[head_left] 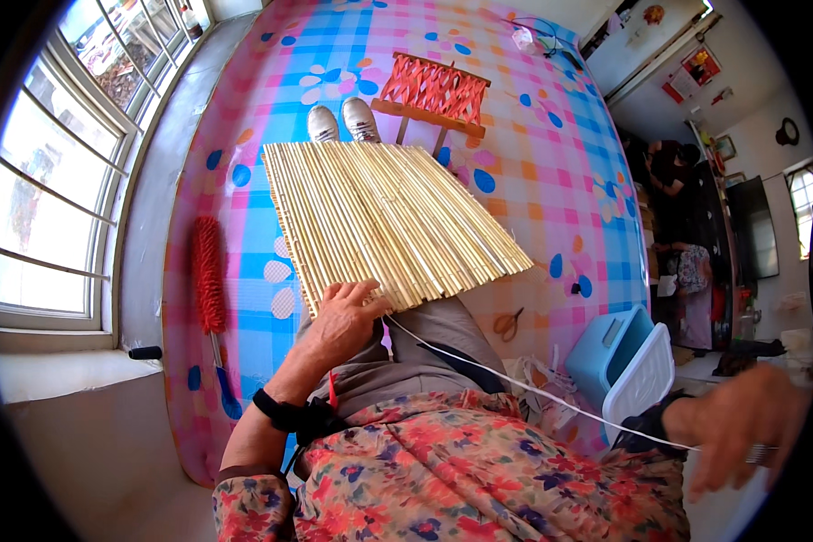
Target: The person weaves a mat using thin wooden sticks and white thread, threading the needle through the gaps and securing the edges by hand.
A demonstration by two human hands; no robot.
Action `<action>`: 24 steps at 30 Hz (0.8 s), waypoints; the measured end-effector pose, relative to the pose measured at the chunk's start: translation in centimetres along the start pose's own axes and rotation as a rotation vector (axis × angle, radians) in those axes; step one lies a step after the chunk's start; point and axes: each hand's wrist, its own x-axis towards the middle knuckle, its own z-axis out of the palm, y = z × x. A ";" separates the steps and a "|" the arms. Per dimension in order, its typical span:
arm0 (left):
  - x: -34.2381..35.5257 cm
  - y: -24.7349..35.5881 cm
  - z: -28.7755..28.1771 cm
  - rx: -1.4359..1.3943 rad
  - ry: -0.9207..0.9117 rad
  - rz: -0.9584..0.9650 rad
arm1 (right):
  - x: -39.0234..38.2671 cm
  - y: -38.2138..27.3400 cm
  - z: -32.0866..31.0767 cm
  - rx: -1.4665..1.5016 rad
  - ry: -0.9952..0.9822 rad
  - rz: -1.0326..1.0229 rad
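A mat of pale reed sticks [388, 221], laid side by side, spans my lap and reaches out past my knees. My left hand [336, 318] is closed at its near edge, fingers curled over the stick ends. From beside those fingers a thin white cord [533, 390] runs taut across my body to my right hand [741, 429]. That hand is stretched far out to the right and blurred by motion; the cord runs up to its fingers, which seem closed on it. The fingertips of both hands are partly hidden.
A wooden stool with red woven straps [434, 90] stands beyond the mat. Scissors [508, 323] lie on the checked floor covering, near a blue bin [601, 348] with a white lid [641, 375]. A red duster [210, 280] lies left. Two people [673, 167] are at far right.
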 end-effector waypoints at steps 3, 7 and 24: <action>-1.2 0.0 0.1 -0.085 0.028 -0.012 | 2.2 1.9 -7.8 -0.428 0.191 0.549; -2.2 -0.3 0.1 -0.148 0.040 0.086 | 1.4 4.8 -9.2 -0.607 0.237 0.230; -3.0 0.7 -0.2 0.028 0.039 0.005 | -13.4 13.0 -25.0 -2.253 0.503 0.957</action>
